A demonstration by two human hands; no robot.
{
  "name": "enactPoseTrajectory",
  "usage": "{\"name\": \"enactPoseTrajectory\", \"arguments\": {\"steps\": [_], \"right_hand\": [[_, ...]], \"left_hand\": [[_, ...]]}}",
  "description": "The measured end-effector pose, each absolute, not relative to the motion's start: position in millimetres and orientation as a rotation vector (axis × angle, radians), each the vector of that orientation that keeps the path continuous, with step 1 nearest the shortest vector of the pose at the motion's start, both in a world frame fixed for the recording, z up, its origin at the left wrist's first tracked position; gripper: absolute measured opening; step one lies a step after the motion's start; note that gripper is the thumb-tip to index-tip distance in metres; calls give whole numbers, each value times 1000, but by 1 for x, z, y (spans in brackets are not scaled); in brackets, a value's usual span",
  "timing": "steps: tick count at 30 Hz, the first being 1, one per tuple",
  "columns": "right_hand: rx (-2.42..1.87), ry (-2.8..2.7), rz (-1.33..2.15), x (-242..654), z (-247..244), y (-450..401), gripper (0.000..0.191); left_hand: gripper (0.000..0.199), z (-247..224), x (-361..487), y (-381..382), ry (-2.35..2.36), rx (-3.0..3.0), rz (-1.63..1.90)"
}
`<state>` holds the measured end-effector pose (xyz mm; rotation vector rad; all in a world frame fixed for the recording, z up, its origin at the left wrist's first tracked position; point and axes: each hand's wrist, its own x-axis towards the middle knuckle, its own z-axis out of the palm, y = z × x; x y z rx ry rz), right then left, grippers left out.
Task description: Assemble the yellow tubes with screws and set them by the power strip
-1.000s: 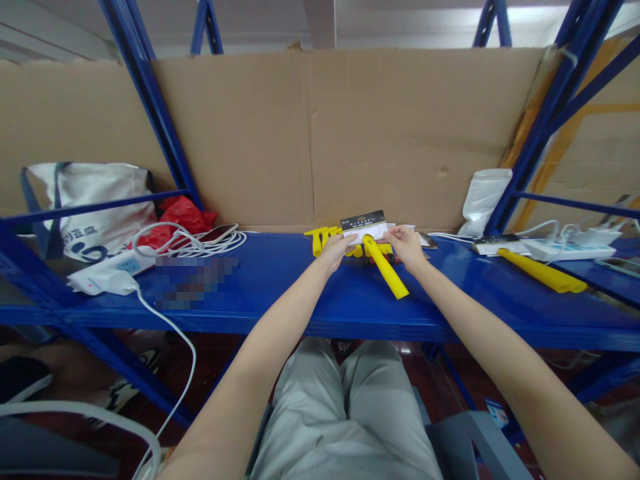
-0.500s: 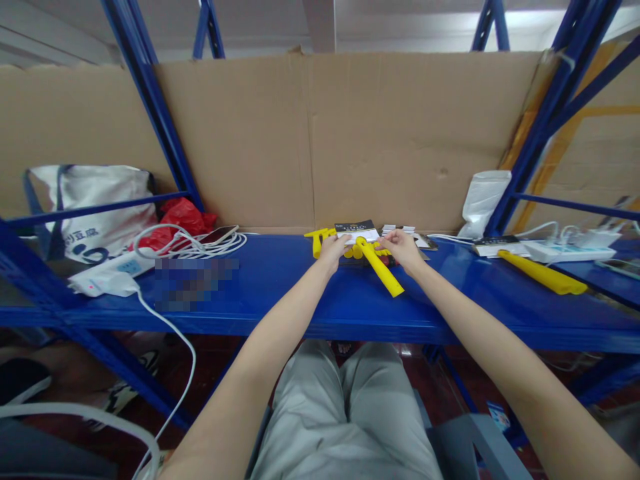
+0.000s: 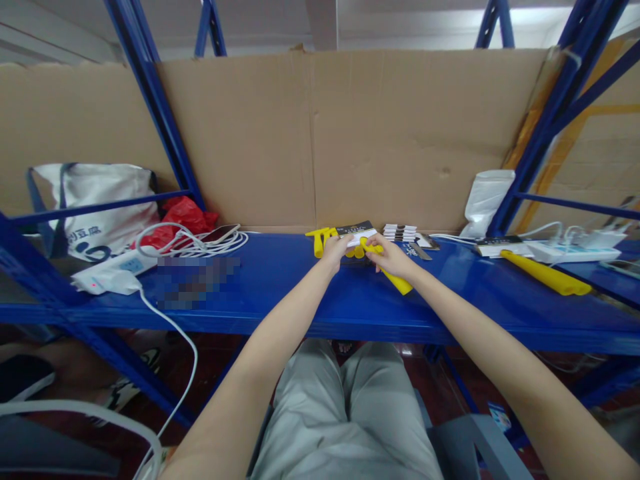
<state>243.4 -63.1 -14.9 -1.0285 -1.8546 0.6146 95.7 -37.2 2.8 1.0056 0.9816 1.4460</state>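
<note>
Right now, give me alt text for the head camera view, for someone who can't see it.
Over a blue shelf, the left hand holds a black and white card and the right hand grips a long yellow tool. Stacked cards lie nearby, with a cloth bag at the far left.

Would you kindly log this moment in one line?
left hand: holding card | right hand: gripping yellow tube | stacked cards: on blue shelf | bag: far left

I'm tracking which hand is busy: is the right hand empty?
No, the right hand has its fingers on the yellow tool, near the end by the black-and-white card.
</note>
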Motion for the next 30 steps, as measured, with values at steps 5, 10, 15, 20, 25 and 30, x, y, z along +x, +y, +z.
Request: {"name": "enactPoseTrajectory", "arguments": {"steps": [5, 10, 15, 20, 25, 30], "right_hand": [[-1055, -2032, 489, 245, -14, -64, 25], [-1043, -2084, 402, 248, -15, -62, 31], [-1059, -2091, 367, 256, -11, -64, 32], [-1218, -2040, 485, 277, 2, -65, 36], [-1459, -1991, 326, 316, 32, -67, 41], [-1882, -1835, 86, 371, 71, -83, 37]], "left_hand": [[14, 1, 94, -32, 1059, 1031, 1488], [23, -4, 90, -24, 1203, 1077, 1585], [27, -5, 86, -20, 1245, 1144, 1694], [25, 0, 88, -26, 1126, 1031, 1677], [23, 3, 88, -32, 1110, 1016, 1685], [21, 2, 88, -32, 1132, 1092, 1682]]}}
